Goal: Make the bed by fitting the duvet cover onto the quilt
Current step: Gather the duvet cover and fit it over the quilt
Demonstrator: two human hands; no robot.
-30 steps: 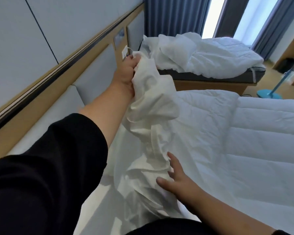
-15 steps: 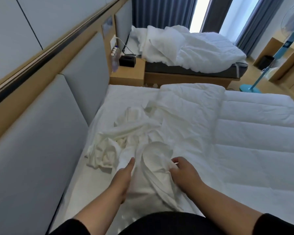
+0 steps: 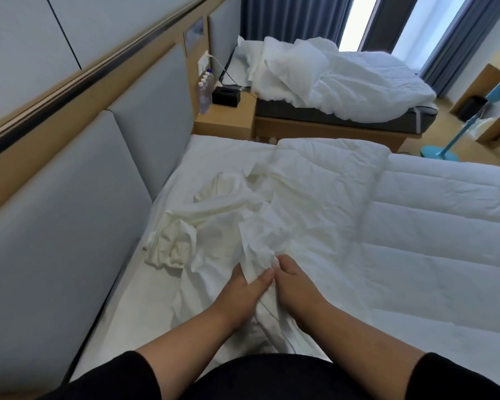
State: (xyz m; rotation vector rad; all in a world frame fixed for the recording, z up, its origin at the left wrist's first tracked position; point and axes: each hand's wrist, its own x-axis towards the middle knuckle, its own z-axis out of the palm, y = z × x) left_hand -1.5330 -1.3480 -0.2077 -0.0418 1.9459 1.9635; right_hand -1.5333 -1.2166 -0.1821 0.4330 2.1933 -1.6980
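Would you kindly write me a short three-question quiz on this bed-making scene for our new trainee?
1. True or false: both hands grip the bunched duvet cover.
2. Multiple choice: where does the quilt lie? A) folded on the nightstand B) spread flat on the near bed C) hanging from the headboard
3. Fill in: the black box stands on the ____, beside the water bottles.

Key: 1 true: the left hand and the right hand hold the same ridge of cloth, close together. 2 B. 3 nightstand.
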